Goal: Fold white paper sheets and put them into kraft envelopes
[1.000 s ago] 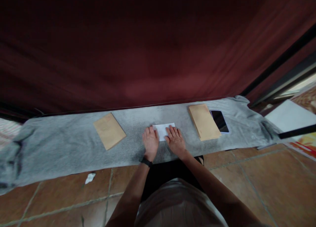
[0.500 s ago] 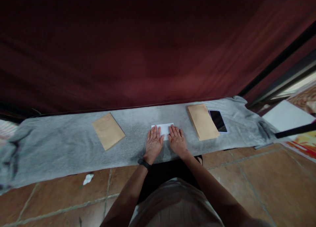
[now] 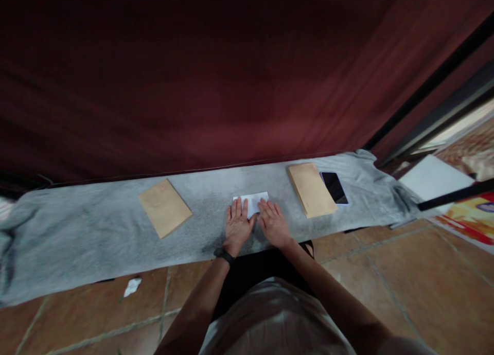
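A small folded sheet of white paper [image 3: 252,203] lies on the grey cloth in front of me. My left hand [image 3: 237,224] rests flat on its left part, fingers stretched out and pointing away from me; a dark band is round that wrist. Over the paper's right part lies my right hand [image 3: 273,222], its fingers spread a little and touching the sheet. Both hands hide part of the paper's near edge. To the left is a single brown envelope [image 3: 165,208], set at a slant. A stack of brown envelopes [image 3: 312,190] lies to the right.
A phone [image 3: 334,187] with a dark screen lies beside the stack. The grey cloth [image 3: 96,231] covers a long narrow bench against a dark red curtain [image 3: 231,87]. A scrap of white paper [image 3: 132,287] is on the tiled floor. A dark bar [image 3: 455,194] crosses at the right.
My right hand's fingers have shifted slightly on the paper's right side, while my left hand stays flat on it. The whole view has moved a little.
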The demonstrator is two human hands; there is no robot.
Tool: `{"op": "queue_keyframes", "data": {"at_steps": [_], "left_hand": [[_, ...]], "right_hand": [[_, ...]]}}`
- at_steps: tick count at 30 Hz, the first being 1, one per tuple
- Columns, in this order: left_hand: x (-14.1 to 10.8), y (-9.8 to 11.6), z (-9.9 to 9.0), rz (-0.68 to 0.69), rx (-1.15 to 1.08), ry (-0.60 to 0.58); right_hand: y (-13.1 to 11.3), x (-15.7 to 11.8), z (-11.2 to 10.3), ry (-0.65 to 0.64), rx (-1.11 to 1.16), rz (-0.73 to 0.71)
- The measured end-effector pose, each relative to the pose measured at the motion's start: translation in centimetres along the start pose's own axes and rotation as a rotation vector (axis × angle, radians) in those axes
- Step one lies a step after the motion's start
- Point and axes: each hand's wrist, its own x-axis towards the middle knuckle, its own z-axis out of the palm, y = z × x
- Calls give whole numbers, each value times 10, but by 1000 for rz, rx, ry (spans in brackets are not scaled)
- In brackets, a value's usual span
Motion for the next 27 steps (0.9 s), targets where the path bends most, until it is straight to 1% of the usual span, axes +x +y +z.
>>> {"op": "queue_keyframes", "data": {"at_steps": [2,7,10,12,15,16,18,20,24,27], "left_hand": [[0,0,-1,7,-8,6],[-1,-1,-2,0,-12,1],[-1,6,-2,-13,-14,19],[0,18,-1,45,-59,14],[6,37,1,217,-156,-58],[9,41,2,252,-175,-80],[15,42,3,261,-182,-95],[19,32,4,213,-157,-80],[20,-13,0,31,-73,-18],[24,-39,-10,-30,-72,-30]], "right_hand": [[-6,-9,2,-22,27,-58],[-6,-33,4,9,20,-76],[-4,-41,3,18,17,-91],[-4,-43,4,20,10,-82],[-6,-42,5,17,-8,-74],[-6,-42,6,13,-13,-77],[-7,-42,6,10,-13,-79],[-7,-41,4,16,-7,-68],[-9,-41,1,29,-3,-55],[-10,-41,1,30,-4,-49]]}}
